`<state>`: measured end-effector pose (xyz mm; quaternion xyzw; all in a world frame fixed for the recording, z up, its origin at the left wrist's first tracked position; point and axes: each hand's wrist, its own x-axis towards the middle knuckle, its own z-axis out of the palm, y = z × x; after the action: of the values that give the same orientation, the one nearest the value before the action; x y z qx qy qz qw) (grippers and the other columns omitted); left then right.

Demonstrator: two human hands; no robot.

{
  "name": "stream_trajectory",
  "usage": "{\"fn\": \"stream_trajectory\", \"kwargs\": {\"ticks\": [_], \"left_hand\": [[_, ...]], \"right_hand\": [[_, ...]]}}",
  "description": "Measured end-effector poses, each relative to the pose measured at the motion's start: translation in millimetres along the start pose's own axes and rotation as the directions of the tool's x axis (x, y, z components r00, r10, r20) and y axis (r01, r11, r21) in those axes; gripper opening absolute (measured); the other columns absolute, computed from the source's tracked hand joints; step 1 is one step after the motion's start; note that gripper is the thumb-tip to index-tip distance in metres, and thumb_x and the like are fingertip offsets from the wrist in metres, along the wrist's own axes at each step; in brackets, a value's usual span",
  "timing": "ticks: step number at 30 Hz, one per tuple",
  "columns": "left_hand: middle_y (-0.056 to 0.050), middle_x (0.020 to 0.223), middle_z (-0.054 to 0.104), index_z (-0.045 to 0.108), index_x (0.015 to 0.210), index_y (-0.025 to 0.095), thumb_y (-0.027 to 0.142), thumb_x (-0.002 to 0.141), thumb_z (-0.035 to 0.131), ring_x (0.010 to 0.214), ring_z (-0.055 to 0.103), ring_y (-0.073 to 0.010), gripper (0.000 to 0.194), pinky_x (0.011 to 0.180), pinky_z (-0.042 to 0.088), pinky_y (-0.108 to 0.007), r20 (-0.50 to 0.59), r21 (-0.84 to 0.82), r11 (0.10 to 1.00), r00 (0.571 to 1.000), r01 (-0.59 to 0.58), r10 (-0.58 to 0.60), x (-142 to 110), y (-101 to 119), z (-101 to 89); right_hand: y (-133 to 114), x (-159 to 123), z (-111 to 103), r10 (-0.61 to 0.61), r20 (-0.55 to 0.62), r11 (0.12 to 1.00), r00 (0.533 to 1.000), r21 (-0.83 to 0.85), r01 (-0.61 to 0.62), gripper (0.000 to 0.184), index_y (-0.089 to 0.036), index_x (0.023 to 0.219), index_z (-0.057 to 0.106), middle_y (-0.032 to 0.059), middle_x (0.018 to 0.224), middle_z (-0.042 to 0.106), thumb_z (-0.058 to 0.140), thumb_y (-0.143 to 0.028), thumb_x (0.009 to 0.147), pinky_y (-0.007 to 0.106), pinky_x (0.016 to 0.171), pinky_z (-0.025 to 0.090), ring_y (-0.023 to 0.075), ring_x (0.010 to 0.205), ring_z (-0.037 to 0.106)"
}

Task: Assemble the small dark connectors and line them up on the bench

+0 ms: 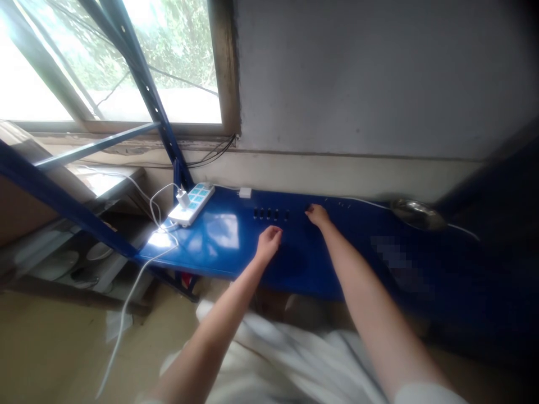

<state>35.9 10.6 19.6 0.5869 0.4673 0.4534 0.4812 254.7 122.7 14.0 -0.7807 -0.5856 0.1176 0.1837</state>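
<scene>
A row of small black pieces (268, 214), upright and dark with light ends, stands on the blue tabletop (219, 255). My left hand (269, 244) is just in front of this row, its fingers curled together; whether anything is in them is hidden. Farther right, my right hand (319, 216) reaches over the table with thumb and fingers pinched. A dark spot shows at its fingertips, too small to name. Beyond that hand lie several tiny light-coloured pieces (341, 204) near the back edge.
A white power strip (196, 202) with a plugged-in charger (182, 198) lies at the table's left end, its cord hanging down. A white adapter (245, 193) is at the back. A shiny metal bowl (416, 213) sits at right. Blue shelf posts (145, 84) rise at left.
</scene>
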Motion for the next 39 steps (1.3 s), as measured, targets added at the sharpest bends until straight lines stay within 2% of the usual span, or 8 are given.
{"fn": "stream_trajectory", "kwargs": {"ticks": [8, 18, 21, 23, 26, 28, 33, 39], "left_hand": [[0.001, 0.06, 0.051, 0.058, 0.087, 0.015, 0.029, 0.079, 0.047, 0.05, 0.048, -0.0071, 0.02, 0.042, 0.037, -0.015, -0.001, -0.006, 1.0, 1.0, -0.011, 0.011, -1, 0, -0.7], [0.004, 0.055, 0.048, 0.057, 0.085, 0.015, 0.027, 0.078, 0.048, 0.043, 0.043, -0.0052, 0.017, 0.04, 0.034, -0.015, -0.01, -0.02, 1.0, 1.0, 0.013, -0.013, 1, 0, 1.3], [0.004, 0.055, 0.048, 0.057, 0.084, 0.015, 0.028, 0.078, 0.048, 0.041, 0.042, -0.0046, 0.017, 0.04, 0.034, -0.015, -0.007, -0.02, 1.0, 1.0, 0.018, -0.019, 0, 3, 0.4], [0.004, 0.055, 0.048, 0.057, 0.084, 0.015, 0.028, 0.078, 0.049, 0.041, 0.042, -0.0045, 0.017, 0.041, 0.034, -0.015, -0.008, -0.016, 1.0, 1.0, 0.015, -0.015, 0, 4, -0.1], [0.003, 0.056, 0.049, 0.057, 0.084, 0.015, 0.029, 0.078, 0.048, 0.042, 0.043, -0.0048, 0.018, 0.041, 0.035, -0.016, -0.011, -0.014, 1.0, 1.0, -0.001, 0.0, 0, 2, 0.0], [0.003, 0.056, 0.05, 0.057, 0.084, 0.015, 0.029, 0.078, 0.048, 0.043, 0.043, -0.005, 0.018, 0.041, 0.035, -0.015, -0.016, -0.016, 1.0, 1.0, -0.012, 0.011, 1, 0, 0.5], [0.003, 0.055, 0.05, 0.057, 0.083, 0.015, 0.029, 0.077, 0.049, 0.043, 0.043, -0.005, 0.018, 0.041, 0.034, -0.015, -0.024, -0.018, 1.0, 1.0, -0.018, 0.017, 2, -3, 1.1], [0.003, 0.056, 0.05, 0.057, 0.084, 0.015, 0.029, 0.078, 0.048, 0.043, 0.045, -0.0055, 0.018, 0.042, 0.036, -0.016, -0.025, 0.0, 1.0, 0.999, -0.028, 0.028, 2, -2, 0.3]], "right_hand": [[1, 1, -2, 0.056, 0.028, 0.998, 0.998, 0.02, -0.057, 0.016, -0.011, 0.085, 0.066, 0.0126, 0.091, 0.067, 0.057, -0.012, 0.072, 0.023, 0.071, 0.046, 0.0194, 0.088, 0.063], [7, -6, -30, 0.191, 0.213, 0.962, 0.958, 0.154, -0.226, 0.025, -0.008, 0.096, 0.062, 0.008, 0.068, 0.067, 0.059, -0.01, 0.071, 0.02, 0.052, 0.047, 0.0137, 0.058, 0.063], [2, -18, -38, 0.137, 0.215, 0.984, 0.967, 0.085, -0.159, 0.022, -0.009, 0.089, 0.066, 0.0082, 0.068, 0.068, 0.058, -0.005, 0.068, 0.022, 0.062, 0.049, 0.0157, 0.064, 0.065], [-3, -29, -36, 0.025, 0.176, 0.996, 0.984, 0.085, -0.04, 0.023, -0.011, 0.087, 0.067, 0.0092, 0.076, 0.069, 0.058, -0.004, 0.067, 0.023, 0.073, 0.049, 0.0168, 0.076, 0.066], [-14, -45, -22, -0.189, 0.105, 0.961, 0.976, 0.222, 0.162, 0.033, -0.014, 0.1, 0.064, 0.0088, 0.097, 0.068, 0.056, -0.006, 0.069, 0.024, 0.082, 0.047, 0.0152, 0.088, 0.063], [-22, -54, -8, -0.254, 0.062, 0.919, 0.965, 0.325, 0.221, 0.039, -0.012, 0.109, 0.059, 0.0111, 0.103, 0.065, 0.055, -0.008, 0.071, 0.025, 0.082, 0.048, 0.014, 0.087, 0.063], [-39, -63, 18, -0.269, -0.078, 0.862, 0.96, 0.425, 0.276, 0.038, -0.013, 0.109, 0.056, 0.0111, 0.1, 0.065, 0.062, -0.018, 0.071, 0.031, 0.082, 0.049, 0.0156, 0.088, 0.063], [-53, -59, 33, -0.212, -0.152, 0.9, 0.965, 0.354, 0.254, 0.036, -0.013, 0.106, 0.057, 0.011, 0.1, 0.064, 0.062, -0.017, 0.07, 0.033, 0.085, 0.047, 0.0179, 0.092, 0.06]]}}
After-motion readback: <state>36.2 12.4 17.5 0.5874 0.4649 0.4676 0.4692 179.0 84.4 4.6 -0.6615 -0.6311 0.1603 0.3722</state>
